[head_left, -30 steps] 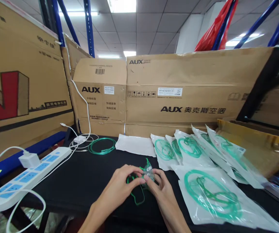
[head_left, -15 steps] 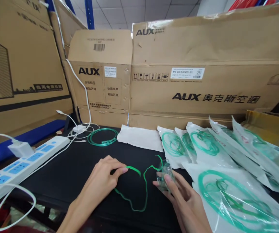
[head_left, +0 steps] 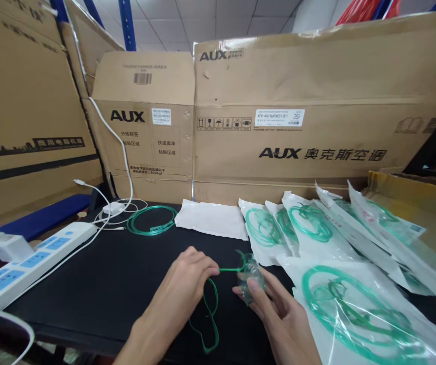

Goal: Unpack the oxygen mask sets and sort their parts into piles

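At left I log a white power strip (head_left: 31, 263), then coiled green tubing (head_left: 153, 233). Left hand (head_left: 191, 276): thumb and fingertips pinched together on a green strap (head_left: 228, 269), its run taut to the clear plastic mask (head_left: 245, 279) between both hands. Right hand (head_left: 280, 306): half-curled, thumb and fingers gripping the mask. Bagged tubing (head_left: 354, 309) just beyond.

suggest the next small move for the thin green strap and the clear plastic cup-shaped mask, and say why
Probably, the left hand should gently draw the thin green strap away from the clear plastic cup-shaped mask: that hand pinches the strap, its stretch to the mask runs straight, and the right hand holds the mask.
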`<action>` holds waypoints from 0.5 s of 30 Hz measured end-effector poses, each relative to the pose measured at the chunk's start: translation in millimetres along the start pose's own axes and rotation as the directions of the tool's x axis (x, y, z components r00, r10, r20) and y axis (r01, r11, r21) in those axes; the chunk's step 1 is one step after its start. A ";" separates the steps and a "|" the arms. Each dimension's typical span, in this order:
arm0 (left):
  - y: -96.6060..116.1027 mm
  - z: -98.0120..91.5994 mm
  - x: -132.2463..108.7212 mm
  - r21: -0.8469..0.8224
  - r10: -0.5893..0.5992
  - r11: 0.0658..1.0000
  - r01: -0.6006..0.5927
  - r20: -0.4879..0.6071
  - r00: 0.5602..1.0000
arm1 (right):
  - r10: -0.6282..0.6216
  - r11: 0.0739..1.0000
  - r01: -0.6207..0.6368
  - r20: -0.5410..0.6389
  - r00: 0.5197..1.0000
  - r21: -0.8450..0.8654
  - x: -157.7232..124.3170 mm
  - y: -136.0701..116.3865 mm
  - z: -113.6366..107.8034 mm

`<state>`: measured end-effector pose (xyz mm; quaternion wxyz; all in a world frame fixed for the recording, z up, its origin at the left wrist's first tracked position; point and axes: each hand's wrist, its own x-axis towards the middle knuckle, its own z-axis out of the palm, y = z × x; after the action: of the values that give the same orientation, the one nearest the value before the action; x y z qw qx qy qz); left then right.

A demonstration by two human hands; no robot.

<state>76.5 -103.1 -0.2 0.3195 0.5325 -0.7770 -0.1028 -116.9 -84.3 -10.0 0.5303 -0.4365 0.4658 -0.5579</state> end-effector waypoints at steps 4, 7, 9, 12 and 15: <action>-38.0 -18.4 -17.8 0.054 -0.154 0.986 0.159 -0.086 0.984 | -0.013 0.996 0.027 -0.168 0.986 0.082 3.6 6.1 -2.7; -52.3 -31.7 -29.4 0.017 -0.253 0.967 0.256 -0.100 0.962 | -0.048 0.998 0.053 -0.200 0.979 0.020 4.6 7.9 -3.1; -51.2 -35.1 -34.6 0.010 -0.249 0.968 0.252 -0.120 0.961 | -0.060 0.996 0.049 -0.153 0.986 -0.072 4.5 7.6 -3.8; -36.8 -29.0 -39.8 0.068 -0.215 0.971 0.228 -0.162 0.963 | -0.057 0.985 0.039 -0.103 0.993 -0.168 5.0 7.7 -7.4; -16.8 -13.9 -43.2 0.094 -0.166 0.981 0.167 -0.019 0.986 | -0.042 0.981 0.030 -0.056 0.998 -0.194 9.0 11.7 -12.8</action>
<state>107.6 -68.9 -14.6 0.2883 0.6108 -0.7320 -0.0890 -127.8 -92.7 -23.9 0.4613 -0.4772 0.5253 -0.5325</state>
